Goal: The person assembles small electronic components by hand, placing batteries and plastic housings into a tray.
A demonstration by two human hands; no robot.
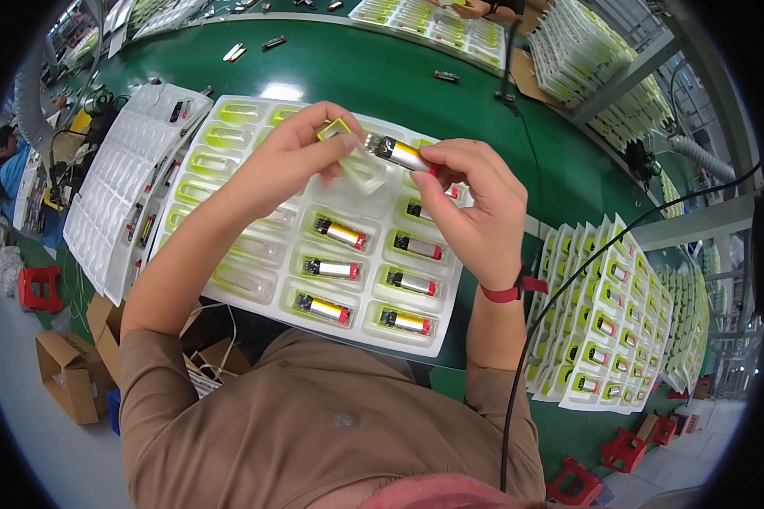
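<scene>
My left hand (301, 157) is closed on a clear plastic sleeve (367, 171) with a yellow-green rim. In my right hand (480, 199), thumb and fingers pinch a small battery assembly (396, 153) with a silver body, a yellow stripe and a black end pointing at the sleeve. The two parts are close together above a white moulded tray (371, 284); whether they touch I cannot tell. Similar assemblies, such as one silver cell with a red end (329, 269), lie in the tray's right-hand pockets. Clear sleeves (244, 280) fill pockets on the left.
To the left lean stacked white trays (115, 187). Filled trays (603, 322) stand upright in rows on the right. A black cable (560, 293) crosses on that side. Loose cells (446, 76) lie on the green table (339, 64); another person's hand (471, 8) shows at the far edge.
</scene>
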